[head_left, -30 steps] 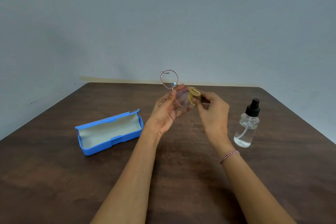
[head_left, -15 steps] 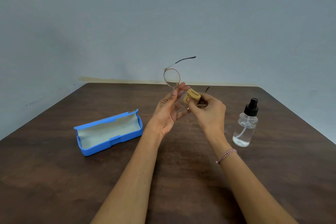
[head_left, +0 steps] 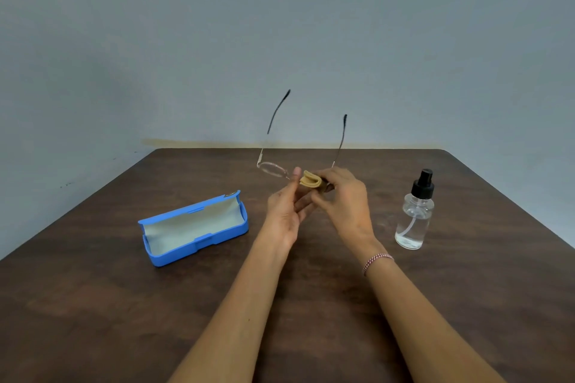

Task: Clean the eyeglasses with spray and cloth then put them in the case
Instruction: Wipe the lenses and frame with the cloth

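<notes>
Holds eyeglasses [head_left: 271, 168] above table [head_left: 466, 289], now tipped flat with temples up, versus upright a second ago. Pinches frame near bridge with left hand [head_left: 284, 211]; clamps folded cloth [head_left: 309, 181] on one lens with right hand [head_left: 345, 202]. Still mid-wipe, not yet toward open case [head_left: 193, 228].

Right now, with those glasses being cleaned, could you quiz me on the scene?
1. True or false: the blue case is shut.
2. Which hand holds the tan cloth against the eyeglasses?
3. The spray bottle stands: a) inside the case, b) on the table, c) in a hand.
Key: 1 false, it lies open. 2 the right hand; the left hand holds the eyeglasses. 3 b.
</notes>
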A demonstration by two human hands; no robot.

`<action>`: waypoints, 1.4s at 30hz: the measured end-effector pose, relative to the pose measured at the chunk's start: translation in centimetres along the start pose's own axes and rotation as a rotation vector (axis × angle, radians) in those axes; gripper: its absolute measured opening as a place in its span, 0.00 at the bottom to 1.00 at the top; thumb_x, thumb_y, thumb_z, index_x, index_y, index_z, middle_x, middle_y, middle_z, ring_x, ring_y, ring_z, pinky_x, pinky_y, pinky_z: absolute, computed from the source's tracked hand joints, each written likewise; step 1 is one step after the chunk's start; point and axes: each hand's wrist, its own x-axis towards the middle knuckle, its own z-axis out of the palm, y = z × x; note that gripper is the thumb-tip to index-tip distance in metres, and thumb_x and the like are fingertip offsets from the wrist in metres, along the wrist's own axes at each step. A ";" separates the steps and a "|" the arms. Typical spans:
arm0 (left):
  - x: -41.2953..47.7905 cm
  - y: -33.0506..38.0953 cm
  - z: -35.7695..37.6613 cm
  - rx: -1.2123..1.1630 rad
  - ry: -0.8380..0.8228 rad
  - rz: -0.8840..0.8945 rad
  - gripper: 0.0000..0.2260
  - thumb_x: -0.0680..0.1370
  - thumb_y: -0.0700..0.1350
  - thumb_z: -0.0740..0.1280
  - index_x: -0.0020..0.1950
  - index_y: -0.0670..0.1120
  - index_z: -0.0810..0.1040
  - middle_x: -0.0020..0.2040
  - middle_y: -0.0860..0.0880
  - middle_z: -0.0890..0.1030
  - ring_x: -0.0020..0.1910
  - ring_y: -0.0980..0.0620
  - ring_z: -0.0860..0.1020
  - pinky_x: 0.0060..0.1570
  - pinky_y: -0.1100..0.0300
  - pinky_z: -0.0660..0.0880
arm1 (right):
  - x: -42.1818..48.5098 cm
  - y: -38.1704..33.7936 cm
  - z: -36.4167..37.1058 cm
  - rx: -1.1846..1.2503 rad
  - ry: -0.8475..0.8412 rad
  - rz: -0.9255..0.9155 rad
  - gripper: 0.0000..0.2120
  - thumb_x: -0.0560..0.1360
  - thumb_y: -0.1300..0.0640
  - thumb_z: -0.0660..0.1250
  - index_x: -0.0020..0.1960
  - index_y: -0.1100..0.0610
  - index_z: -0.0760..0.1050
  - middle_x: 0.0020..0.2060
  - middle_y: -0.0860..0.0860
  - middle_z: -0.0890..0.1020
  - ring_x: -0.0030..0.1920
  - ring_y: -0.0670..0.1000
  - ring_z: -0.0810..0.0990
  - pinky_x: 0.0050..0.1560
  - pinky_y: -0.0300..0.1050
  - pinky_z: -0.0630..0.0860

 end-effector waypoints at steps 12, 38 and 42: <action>0.5 0.4 -0.6 -0.073 -0.096 0.084 0.06 0.75 0.39 0.68 0.49 0.38 0.78 0.47 0.41 0.83 0.46 0.48 0.82 0.50 0.55 0.80 | 0.5 0.9 -0.1 0.220 0.058 0.111 0.11 0.70 0.64 0.71 0.50 0.53 0.81 0.43 0.44 0.81 0.44 0.42 0.79 0.46 0.28 0.73; 0.6 -0.2 -0.4 0.039 -0.125 0.063 0.08 0.75 0.41 0.69 0.52 0.41 0.78 0.50 0.41 0.84 0.50 0.48 0.83 0.49 0.59 0.80 | 0.9 2.6 0.3 1.120 0.139 0.729 0.11 0.80 0.60 0.58 0.46 0.62 0.77 0.41 0.55 0.81 0.41 0.48 0.77 0.44 0.40 0.76; 0.5 0.1 -0.6 0.007 -0.129 0.057 0.13 0.76 0.43 0.67 0.58 0.39 0.76 0.52 0.41 0.83 0.50 0.48 0.83 0.48 0.58 0.81 | 0.9 2.7 -0.4 1.301 0.039 0.721 0.14 0.81 0.59 0.55 0.56 0.67 0.74 0.49 0.59 0.81 0.49 0.52 0.79 0.48 0.41 0.80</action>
